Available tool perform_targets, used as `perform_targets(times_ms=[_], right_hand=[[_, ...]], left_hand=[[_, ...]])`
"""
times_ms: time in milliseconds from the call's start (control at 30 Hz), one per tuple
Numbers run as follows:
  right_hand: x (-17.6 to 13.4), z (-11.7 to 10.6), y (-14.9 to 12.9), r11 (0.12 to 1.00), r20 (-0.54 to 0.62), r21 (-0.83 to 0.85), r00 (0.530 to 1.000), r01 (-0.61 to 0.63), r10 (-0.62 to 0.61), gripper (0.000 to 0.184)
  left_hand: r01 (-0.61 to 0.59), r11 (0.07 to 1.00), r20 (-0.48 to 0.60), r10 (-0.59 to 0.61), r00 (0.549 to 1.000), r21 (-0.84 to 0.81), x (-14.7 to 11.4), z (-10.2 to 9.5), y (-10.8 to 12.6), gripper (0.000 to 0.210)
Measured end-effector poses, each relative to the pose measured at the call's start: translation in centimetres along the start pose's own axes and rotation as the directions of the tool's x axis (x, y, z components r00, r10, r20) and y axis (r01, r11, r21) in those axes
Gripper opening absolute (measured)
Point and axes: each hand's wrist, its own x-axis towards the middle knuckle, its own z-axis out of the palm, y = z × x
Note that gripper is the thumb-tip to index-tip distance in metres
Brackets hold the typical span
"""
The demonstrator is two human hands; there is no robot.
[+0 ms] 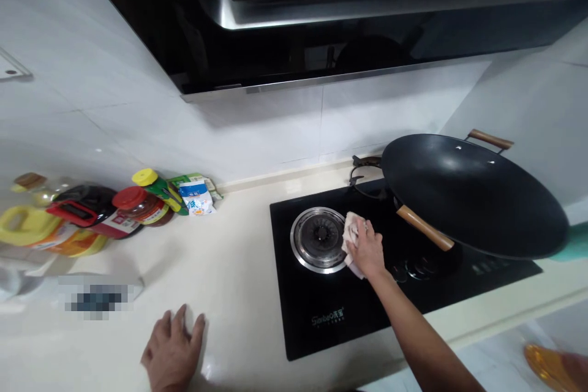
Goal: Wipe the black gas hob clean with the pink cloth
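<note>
My right hand (367,248) is closed on a pale cleaning cloth (350,229), pressing it on the black glass gas hob (303,318). The cloth touches the right side of the round metal burner (319,236). Flat on the pale countertop (239,318), left of the hob, lies my left hand (173,346) with its fingers spread and nothing in it. Just right of the cloth are the hob's dark control knobs (421,267). The wok's wooden handle (425,228) points toward my right forearm.
A large black wok (478,196) sits over the hob's right side, partly covering it. Behind the burner rests a pan support (367,176). Sauce jars (142,205), bottles (94,211) and seasoning packets (196,196) line the back left wall. A range hood (321,24) hangs low above.
</note>
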Motion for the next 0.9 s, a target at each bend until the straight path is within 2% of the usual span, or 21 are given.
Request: perform_targets(times_ms=[200,367,467,600,767,900], right_hand=[[9.1,-0.9,-1.6,0.998,0.088,-0.050,0.995,0.048,-0.044,0.064],[13.6,-1.2,-6.2,0.996,0.129,-0.084,0.991,-0.010,0.021,0.058],[14.0,-0.6,-10.0,0.994,0.111,-0.105,0.994,0.010,0.002,0.052],[13.2,0.5,-14.5,0.980,0.144,-0.092,0.976,0.175,-0.161,0.050],[11.9,1.4,-18.3,0.921,0.205,-0.018,0.904,0.388,-0.377,0.056],[9.4,1.9,-20.2,0.849,0.241,0.025,0.822,0.527,-0.517,0.062]], left_hand=[[-0.014,1.000,-0.029,0.015,0.999,0.025,-0.3,0.6,-0.2,0.076],[-0.058,0.996,-0.067,0.063,0.996,0.066,-0.6,0.8,-0.2,0.073],[-0.059,0.995,-0.076,0.065,0.995,0.085,-0.7,0.9,-0.3,0.071],[-0.061,0.994,-0.105,0.071,0.992,0.093,-0.6,1.3,-0.6,0.067],[-0.056,0.995,-0.106,0.064,0.992,0.077,-0.5,1.4,-0.7,0.066],[-0.046,0.998,-0.092,0.050,0.995,0.045,-0.5,0.7,-0.4,0.069]])
